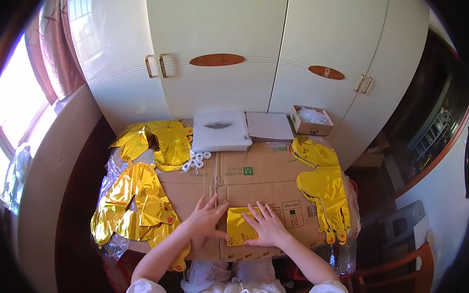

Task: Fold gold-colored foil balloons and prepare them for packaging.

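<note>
A flat gold foil balloon, folded into a rough square (236, 230), lies on the cardboard near the table's front edge. My right hand (267, 227) rests on its right part with the fingers spread. Just left of it, my left hand (207, 220) is open over the cardboard, its thumb near the foil's left edge. Unfolded gold foil balloons lie around: one (134, 205) left of my left arm, another (167, 141) at the back left, and a third (323, 183) on the right side. Small red dots show on their tips.
Flattened cardboard (259, 173) covers the table. Along the back are a white plastic-wrapped stack (221, 133), a pale flat stack (270, 127) and a small box (312, 123) of clear items. Several white ribbon rolls (197, 160) sit nearby. A wooden chair (395, 273) stands at the right.
</note>
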The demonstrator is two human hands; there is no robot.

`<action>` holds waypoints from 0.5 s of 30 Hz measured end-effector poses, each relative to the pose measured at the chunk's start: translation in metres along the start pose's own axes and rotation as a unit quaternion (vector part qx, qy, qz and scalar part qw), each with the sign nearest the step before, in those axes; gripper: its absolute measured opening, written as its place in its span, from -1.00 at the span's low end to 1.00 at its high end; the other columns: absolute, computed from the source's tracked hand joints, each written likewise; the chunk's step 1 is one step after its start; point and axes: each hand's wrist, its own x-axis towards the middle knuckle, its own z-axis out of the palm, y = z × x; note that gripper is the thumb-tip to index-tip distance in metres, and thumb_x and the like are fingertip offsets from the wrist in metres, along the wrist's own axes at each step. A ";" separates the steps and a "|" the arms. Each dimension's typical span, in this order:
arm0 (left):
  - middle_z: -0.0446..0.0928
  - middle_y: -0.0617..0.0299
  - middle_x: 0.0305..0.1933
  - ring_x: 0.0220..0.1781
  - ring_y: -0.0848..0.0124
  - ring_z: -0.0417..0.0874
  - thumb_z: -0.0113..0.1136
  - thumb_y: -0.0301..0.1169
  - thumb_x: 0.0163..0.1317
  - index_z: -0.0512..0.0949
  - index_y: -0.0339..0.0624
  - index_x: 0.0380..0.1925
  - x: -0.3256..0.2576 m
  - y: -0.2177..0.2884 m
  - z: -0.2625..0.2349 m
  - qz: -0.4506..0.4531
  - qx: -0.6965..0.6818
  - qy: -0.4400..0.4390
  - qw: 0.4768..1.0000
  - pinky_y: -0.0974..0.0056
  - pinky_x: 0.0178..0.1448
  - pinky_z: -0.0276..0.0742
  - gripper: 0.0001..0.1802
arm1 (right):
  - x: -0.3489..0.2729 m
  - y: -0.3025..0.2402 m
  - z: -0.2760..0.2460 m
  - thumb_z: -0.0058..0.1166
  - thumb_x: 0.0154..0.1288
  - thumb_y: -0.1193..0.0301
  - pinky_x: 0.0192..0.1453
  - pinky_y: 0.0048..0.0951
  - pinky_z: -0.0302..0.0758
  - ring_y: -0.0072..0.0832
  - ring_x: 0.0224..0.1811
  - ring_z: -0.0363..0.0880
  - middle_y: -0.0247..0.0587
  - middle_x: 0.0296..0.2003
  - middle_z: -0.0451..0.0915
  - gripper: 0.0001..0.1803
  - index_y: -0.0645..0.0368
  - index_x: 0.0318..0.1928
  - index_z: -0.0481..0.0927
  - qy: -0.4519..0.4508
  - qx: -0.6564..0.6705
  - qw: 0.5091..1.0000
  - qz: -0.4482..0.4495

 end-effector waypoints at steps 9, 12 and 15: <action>0.60 0.13 -0.06 0.05 0.11 0.60 0.14 -0.27 0.23 0.59 -0.19 -0.27 0.176 -0.144 -0.069 -0.078 0.064 0.223 0.970 0.02 0.05 0.55 -0.77 | 0.003 0.001 -0.006 -0.11 0.14 -0.43 0.54 0.13 -0.19 0.11 0.53 -0.11 0.07 0.46 0.06 0.05 0.00 0.46 0.16 0.004 0.022 1.000 -0.008; 0.59 0.06 -0.05 0.06 0.11 0.60 0.14 -0.27 0.23 0.57 -0.17 -0.20 0.241 -0.122 -0.080 -0.036 0.061 0.202 0.977 0.01 0.05 0.53 -0.76 | 0.000 0.004 -0.011 -0.12 0.16 -0.40 0.56 0.12 -0.21 0.06 0.55 -0.15 0.03 0.49 0.00 0.04 -0.04 0.49 0.09 -0.019 0.036 0.999 0.008; 0.62 0.09 -0.08 0.03 0.19 0.63 0.14 -0.30 0.20 0.60 -0.14 -0.25 0.297 -0.103 -0.062 -0.007 0.138 0.209 0.968 0.05 0.01 0.54 -0.80 | 0.002 0.004 -0.014 -0.12 0.17 -0.40 0.55 0.11 -0.17 0.01 0.55 -0.12 0.03 0.48 0.02 0.05 -0.01 0.49 0.07 -0.018 0.031 0.999 0.002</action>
